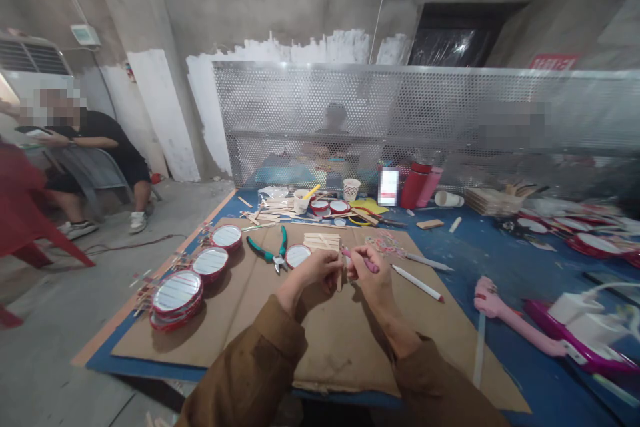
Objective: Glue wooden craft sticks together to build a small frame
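Note:
Over the cardboard sheet, my left hand is closed with its fingertips pinching a flat wooden craft stick, whose lower end points toward me. Close beside it, my right hand grips a pink pen-like tool; its tip, near the stick, is too small to make out. Just beyond my hands lie several craft sticks and a small red-rimmed drum. Teal-handled pliers rest open to the left. A white marker lies right of my right hand.
Stacked red-rimmed drums line the left edge. Behind stand paper cups, a lit phone and a red bottle, before a perforated metal screen. On the right are a pink glue gun and a purple power strip. A person sits far left.

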Demonstrator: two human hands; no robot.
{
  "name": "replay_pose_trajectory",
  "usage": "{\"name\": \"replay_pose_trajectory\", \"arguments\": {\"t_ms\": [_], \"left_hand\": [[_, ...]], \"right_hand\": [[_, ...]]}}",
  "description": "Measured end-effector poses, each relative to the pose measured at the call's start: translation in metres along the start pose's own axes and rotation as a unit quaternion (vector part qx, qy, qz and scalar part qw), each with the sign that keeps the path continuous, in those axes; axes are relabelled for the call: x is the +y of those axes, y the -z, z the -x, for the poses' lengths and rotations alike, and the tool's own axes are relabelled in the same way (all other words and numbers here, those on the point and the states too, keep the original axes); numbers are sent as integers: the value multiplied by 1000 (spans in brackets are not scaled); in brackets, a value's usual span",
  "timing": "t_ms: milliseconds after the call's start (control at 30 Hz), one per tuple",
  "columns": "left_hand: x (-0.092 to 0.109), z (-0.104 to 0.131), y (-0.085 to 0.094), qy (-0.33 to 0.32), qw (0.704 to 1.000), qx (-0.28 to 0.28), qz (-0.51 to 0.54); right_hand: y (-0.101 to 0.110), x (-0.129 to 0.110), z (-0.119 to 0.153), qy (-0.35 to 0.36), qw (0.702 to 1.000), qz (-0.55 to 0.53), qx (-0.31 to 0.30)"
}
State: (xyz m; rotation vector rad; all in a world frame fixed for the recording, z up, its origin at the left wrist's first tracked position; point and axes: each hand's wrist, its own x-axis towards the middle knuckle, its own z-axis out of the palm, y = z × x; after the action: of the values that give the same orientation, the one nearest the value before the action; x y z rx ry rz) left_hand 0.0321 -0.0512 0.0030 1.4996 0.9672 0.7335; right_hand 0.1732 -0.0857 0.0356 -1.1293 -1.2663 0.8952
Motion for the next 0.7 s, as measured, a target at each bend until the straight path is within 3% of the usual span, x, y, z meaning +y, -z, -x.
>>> {"name": "replay_pose_trajectory", "arguments": {"t_ms": [700], "left_hand": [[7, 3, -3, 8, 1000, 4, 2]], "right_hand": [[-1, -3, 1, 1, 1000, 7, 2]]}}
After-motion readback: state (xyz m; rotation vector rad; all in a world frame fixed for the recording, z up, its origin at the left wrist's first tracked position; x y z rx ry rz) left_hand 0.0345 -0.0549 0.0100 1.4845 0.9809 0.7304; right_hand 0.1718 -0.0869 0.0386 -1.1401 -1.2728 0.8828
